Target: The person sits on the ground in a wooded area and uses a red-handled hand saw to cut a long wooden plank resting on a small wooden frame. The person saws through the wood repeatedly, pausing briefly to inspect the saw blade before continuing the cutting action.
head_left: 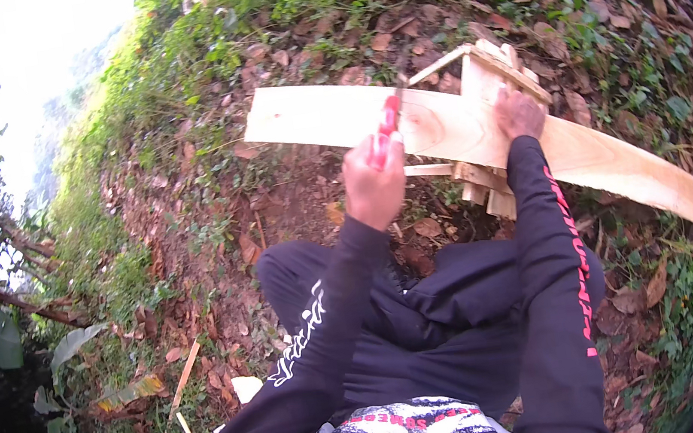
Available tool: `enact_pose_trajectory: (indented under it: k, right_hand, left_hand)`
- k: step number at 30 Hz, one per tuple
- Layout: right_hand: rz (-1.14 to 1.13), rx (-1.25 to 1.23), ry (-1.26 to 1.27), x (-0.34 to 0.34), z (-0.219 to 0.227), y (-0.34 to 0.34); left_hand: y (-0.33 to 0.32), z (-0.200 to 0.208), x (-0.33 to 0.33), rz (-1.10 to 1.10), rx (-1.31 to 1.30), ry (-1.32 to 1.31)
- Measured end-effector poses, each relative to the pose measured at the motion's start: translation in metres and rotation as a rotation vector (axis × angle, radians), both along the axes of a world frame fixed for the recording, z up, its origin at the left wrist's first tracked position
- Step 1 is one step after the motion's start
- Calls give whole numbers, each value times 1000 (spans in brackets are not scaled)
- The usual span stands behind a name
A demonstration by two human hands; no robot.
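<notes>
A long, pale wooden plank (317,116) lies crosswise in front of me, over a stack of short wood pieces. My left hand (374,180) is closed around the red handle of a saw (391,116). Its thin dark blade points away from me and meets the plank near its far edge, seen almost end-on. My right hand (519,113) bears down on the plank to the right of the saw, its fingers curled against the wood beside a small wooden frame (510,71). The fingertips are partly hidden.
Short wood offcuts (486,186) prop the plank from below. My crossed legs (452,299) are close to its near side. Dry leaves and green plants (253,20) cover the sloping ground. Thin wood strips (178,384) lie at the lower left.
</notes>
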State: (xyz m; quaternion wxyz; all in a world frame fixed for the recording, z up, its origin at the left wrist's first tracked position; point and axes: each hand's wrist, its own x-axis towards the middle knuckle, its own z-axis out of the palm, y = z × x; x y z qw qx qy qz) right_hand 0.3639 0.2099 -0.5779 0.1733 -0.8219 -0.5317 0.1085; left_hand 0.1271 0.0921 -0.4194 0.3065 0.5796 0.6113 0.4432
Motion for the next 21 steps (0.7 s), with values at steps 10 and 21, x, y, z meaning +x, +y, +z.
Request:
enact_pose_trajectory:
  k: [10,21]
  right_hand:
    - [12,-48,-107,10,-1,0]
    - [-39,-45,-60,19,-20,1]
  left_hand:
    - [-78,50,-4,-31,-155,-16]
    - [-110,60,-21,-8,-271,0]
